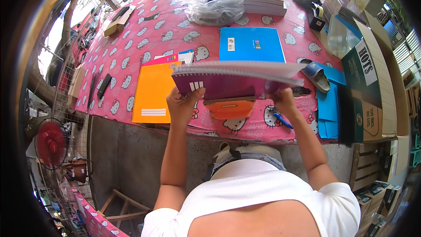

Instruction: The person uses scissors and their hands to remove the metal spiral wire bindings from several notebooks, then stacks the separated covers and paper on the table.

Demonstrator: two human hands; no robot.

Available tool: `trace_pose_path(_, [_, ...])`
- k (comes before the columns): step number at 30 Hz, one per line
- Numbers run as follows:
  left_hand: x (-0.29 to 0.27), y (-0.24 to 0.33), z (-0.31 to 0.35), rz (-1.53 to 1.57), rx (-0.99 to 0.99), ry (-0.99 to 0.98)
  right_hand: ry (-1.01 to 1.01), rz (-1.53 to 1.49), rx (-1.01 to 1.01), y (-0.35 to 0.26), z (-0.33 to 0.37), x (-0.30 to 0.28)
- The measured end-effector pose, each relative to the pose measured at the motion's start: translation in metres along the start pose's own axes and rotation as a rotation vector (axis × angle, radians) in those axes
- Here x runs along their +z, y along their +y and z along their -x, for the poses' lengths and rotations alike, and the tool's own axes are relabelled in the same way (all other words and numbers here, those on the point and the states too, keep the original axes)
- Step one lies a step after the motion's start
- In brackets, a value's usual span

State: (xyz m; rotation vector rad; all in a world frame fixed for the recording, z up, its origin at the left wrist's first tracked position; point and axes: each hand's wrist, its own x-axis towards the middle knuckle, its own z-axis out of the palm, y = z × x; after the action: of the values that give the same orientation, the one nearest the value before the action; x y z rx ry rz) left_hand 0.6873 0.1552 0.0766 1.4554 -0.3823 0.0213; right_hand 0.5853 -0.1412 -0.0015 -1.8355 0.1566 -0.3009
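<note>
A purple spiral notebook point(228, 85) is held up over the table's near edge, tilted so its coil and white page edges face up. My left hand point(185, 101) grips its left end, thumb on the purple cover. My right hand point(282, 99) is closed at its right end, where the pages are smeared by motion. Below the notebook sits an orange block-like piece point(230, 109), partly hidden. A yellow spiral notebook point(151, 92) lies to the left, overlapping others. Beyond stands out a blue notebook point(250, 44), lying flat. A blue-handled tool point(283, 120) rests below my right hand.
The table wears a pink cat-print cover point(169, 35). At right stand a large carton point(362, 92), blue sheets point(328, 105) and a blue slipper-like item point(315, 77). Farther back are a plastic bag point(215, 6), a notebook stack point(263, 2) and a tape dispenser point(316, 17).
</note>
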Motion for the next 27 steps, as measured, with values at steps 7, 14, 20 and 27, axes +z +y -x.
trace_pose_path(7, [-0.014,-0.051,0.015,0.071,-0.043,0.074,-0.048,0.145,-0.181,-0.005,0.002,0.003])
trace_pose_path(14, [-0.014,-0.091,-0.001,-0.171,0.068,-0.063,-0.126,-0.462,0.006,0.029,0.02,0.04])
trace_pose_path(20, [-0.015,-0.069,-0.005,-0.253,-0.09,-0.073,0.134,-0.39,-0.033,0.038,0.044,0.067])
trace_pose_path(27, [0.095,0.045,0.035,-1.101,0.785,-0.238,-0.04,0.023,-0.133,0.012,0.053,0.03])
